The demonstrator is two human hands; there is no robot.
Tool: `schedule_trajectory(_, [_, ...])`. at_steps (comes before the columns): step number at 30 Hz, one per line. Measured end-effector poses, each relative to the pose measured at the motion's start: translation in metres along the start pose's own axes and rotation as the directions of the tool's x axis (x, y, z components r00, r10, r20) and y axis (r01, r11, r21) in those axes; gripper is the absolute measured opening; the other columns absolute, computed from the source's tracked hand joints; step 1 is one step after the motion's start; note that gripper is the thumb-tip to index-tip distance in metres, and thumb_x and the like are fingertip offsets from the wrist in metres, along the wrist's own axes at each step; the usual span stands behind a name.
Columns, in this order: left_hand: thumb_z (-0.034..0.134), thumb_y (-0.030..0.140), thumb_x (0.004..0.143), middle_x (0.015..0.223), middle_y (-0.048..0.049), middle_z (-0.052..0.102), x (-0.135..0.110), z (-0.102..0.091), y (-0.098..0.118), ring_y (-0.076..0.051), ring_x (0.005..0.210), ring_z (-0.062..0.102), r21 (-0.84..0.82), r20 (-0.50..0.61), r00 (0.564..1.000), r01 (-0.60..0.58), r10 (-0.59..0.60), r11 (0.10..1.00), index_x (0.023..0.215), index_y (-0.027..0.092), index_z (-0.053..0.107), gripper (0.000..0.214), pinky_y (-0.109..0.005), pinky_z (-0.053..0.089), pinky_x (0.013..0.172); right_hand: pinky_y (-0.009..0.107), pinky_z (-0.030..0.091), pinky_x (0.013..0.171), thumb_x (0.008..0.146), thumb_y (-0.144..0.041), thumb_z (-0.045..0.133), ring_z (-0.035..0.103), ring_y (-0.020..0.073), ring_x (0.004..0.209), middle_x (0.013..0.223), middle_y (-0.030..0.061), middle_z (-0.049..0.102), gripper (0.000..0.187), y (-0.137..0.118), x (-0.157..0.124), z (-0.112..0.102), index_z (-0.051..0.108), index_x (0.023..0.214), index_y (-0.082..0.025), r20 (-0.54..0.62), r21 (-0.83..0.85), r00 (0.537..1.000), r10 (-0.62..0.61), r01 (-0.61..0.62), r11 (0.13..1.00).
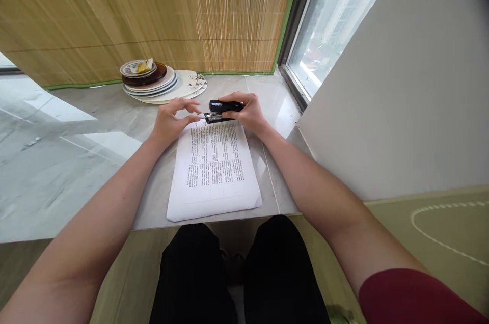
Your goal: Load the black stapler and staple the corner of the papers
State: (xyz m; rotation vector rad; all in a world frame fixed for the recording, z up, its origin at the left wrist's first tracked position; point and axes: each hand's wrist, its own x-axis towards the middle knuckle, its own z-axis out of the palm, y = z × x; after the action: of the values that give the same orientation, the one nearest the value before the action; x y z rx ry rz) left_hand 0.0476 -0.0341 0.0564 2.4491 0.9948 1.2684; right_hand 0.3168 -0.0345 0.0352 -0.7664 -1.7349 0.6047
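My right hand (248, 110) is wrapped round a black stapler (226, 106), its fingers above and its thumb below. The stapler's top arm is lifted from its base, and a silvery metal part shows between them. At the stapler's left end, my left hand (171, 119) pinches a small pale piece (200, 116) between thumb and fingers; it is too small to name surely. Directly below lie printed sheets of paper (216, 194), stacked flat, their near right corner slightly curled. The stapler covers part of their far edge.
Behind my hands stands a pile of plates (151, 90), with a small yellow and white packet (144, 66) on top. A bamboo blind (153, 13) hangs beyond the grey marbled ledge (114, 110). A white wall (401, 100) and a window (324, 33) bound the right side.
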Motion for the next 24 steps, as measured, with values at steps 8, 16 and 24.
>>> schedule_trajectory(8, [0.086, 0.046, 0.082, 0.1, -0.0027, 0.078, 0.001, 0.008, -0.004, -0.019, 0.087, 0.069, -0.03, 0.018, 1.0, 0.024, -0.024, 0.999, 0.101, 0.026, 0.071, 0.031, -0.038, 0.057, 0.086, 0.04, 0.058, 0.098, 0.078, -0.026, 0.081, 0.071, 0.0215, 0.104, 0.106, 0.0009, 0.079, 0.033, -0.021, -0.004, 0.019, 0.082, 0.111, -0.031, 0.095, -0.005, 0.995, -0.005, 0.006, 1.0])
schedule_trajectory(16, [0.067, 0.047, 0.097, 0.127, -0.0076, 0.075, 0.0, 0.014, 0.0, -0.026, 0.119, 0.069, -0.014, 0.078, 0.997, 0.017, -0.016, 1.0, 0.122, 0.026, 0.071, 0.033, -0.044, 0.053, 0.104, 0.044, 0.055, 0.104, 0.084, -0.026, 0.074, 0.07, 0.0234, 0.112, 0.117, 0.004, 0.077, 0.038, -0.012, 0.001, -0.002, 0.076, 0.122, -0.027, -0.153, -0.156, 0.987, 0.044, -0.068, 0.985])
schedule_trajectory(24, [0.067, 0.046, 0.091, 0.135, -0.0081, 0.073, -0.004, 0.017, -0.004, -0.034, 0.13, 0.065, 0.198, 0.41, 0.91, -0.025, -0.06, 0.98, 0.109, 0.027, 0.075, 0.027, -0.057, 0.039, 0.118, 0.046, 0.056, 0.098, 0.076, -0.027, 0.078, 0.071, 0.0231, 0.1, 0.105, 0.0019, 0.076, 0.036, 0.008, -0.004, -0.056, 0.081, 0.113, -0.027, -0.233, -0.289, 0.969, 0.083, -0.15, 0.945])
